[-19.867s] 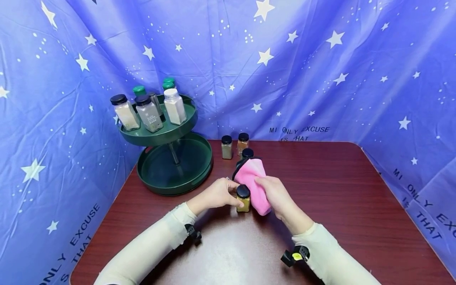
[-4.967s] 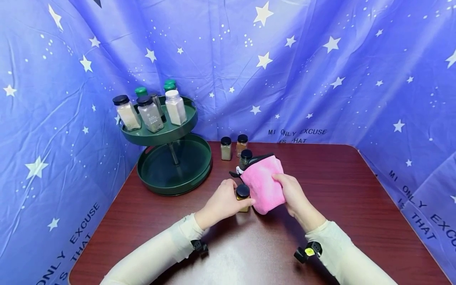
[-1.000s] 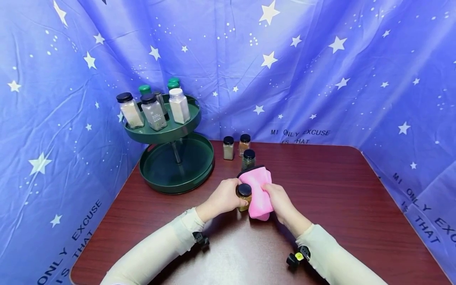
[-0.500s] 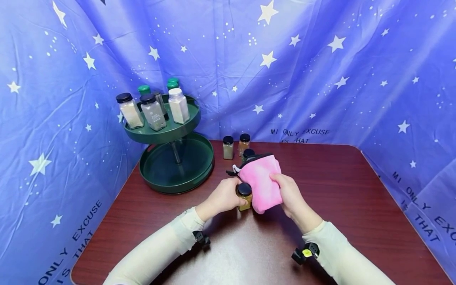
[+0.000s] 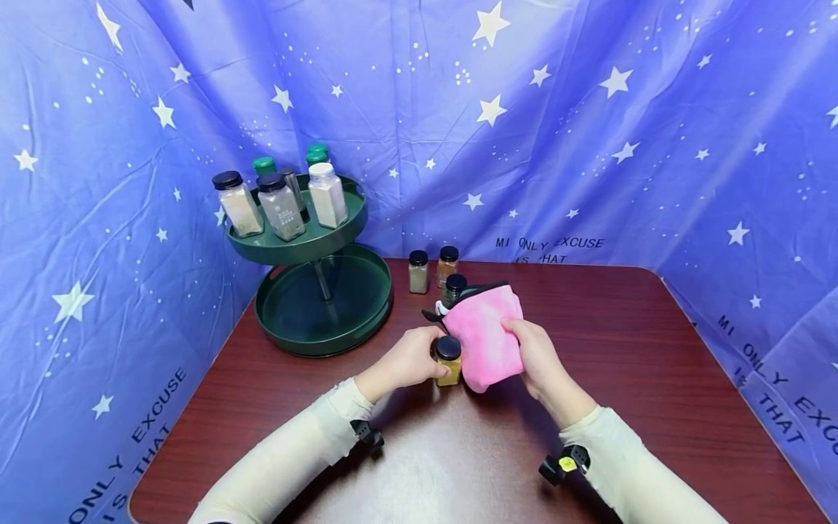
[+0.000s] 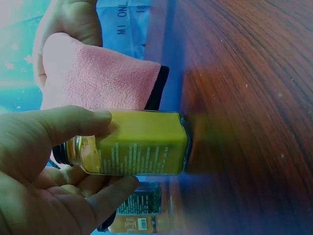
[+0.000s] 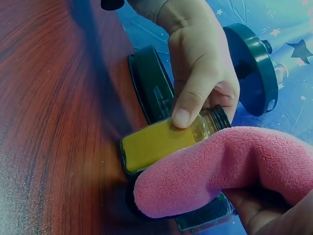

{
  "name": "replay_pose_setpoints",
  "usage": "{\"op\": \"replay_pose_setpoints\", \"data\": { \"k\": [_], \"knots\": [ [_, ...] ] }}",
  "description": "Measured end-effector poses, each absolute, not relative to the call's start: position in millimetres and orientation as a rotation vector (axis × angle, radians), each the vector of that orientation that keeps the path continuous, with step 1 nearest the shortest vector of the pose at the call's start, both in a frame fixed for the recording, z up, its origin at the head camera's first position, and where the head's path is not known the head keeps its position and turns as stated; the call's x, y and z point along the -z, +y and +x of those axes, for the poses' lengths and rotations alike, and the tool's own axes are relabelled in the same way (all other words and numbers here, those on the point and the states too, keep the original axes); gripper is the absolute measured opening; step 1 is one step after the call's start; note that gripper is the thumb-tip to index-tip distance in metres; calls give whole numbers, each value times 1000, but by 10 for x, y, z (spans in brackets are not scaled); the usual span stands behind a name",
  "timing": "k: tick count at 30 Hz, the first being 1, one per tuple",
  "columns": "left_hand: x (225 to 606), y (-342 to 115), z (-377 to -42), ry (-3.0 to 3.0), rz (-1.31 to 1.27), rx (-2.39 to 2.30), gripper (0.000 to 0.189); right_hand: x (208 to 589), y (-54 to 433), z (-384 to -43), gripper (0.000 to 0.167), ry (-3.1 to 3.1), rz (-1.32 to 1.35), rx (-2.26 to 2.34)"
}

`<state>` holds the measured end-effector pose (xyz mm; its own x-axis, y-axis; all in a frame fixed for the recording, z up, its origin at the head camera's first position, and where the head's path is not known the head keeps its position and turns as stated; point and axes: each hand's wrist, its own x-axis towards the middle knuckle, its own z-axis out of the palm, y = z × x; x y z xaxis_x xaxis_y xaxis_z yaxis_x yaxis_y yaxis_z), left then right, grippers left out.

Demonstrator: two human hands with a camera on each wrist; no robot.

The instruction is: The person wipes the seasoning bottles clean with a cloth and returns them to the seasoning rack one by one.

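A small square spice jar (image 5: 449, 370) with a black lid and yellow powder inside stands upright, close over the table. My left hand (image 5: 407, 362) grips it from the left, its thumb on the near face of the glass in the left wrist view. White printed text shows on the jar's side there. Pink towelling with a black edge makes up the cloth (image 5: 486, 342), which my right hand (image 5: 542, 364) pinches at its right side. In the right wrist view the cloth (image 7: 186, 176) overlaps the jar's lower side.
Behind the cloth stand a dark green-filled jar (image 5: 455, 287), a jar of orange spice (image 5: 448, 266) and a pale jar (image 5: 418, 273). To the left is a two-tier green turntable (image 5: 324, 346), with several jars and bottles on its upper tier. Starred blue fabric (image 5: 556, 160) surrounds the table.
One second ago the cloth was bunched narrow against the jar. It has since spread wider, moving up and right with my right hand. The left hand has kept hold of the jar throughout.
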<state>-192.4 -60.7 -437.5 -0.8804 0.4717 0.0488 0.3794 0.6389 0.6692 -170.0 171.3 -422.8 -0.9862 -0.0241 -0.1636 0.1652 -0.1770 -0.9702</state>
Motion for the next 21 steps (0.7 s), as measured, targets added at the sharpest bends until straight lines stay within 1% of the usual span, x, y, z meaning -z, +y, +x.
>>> {"op": "replay_pose_setpoints", "data": {
  "k": [7, 15, 21],
  "knots": [
    [4387, -609, -1943, 2713, 769, -1068, 39, 4228, 1726, -1696, 19, 1951, 179, 2312],
    [4371, -606, -1941, 2691, 729, -1068, 38, 4231, 1724, -1695, 19, 1942, 180, 2319],
    [4366, -590, -1864, 2735, 711, -1084, 44, 4226, 1733, -1691, 19, 1943, 176, 2331]
  ]
}}
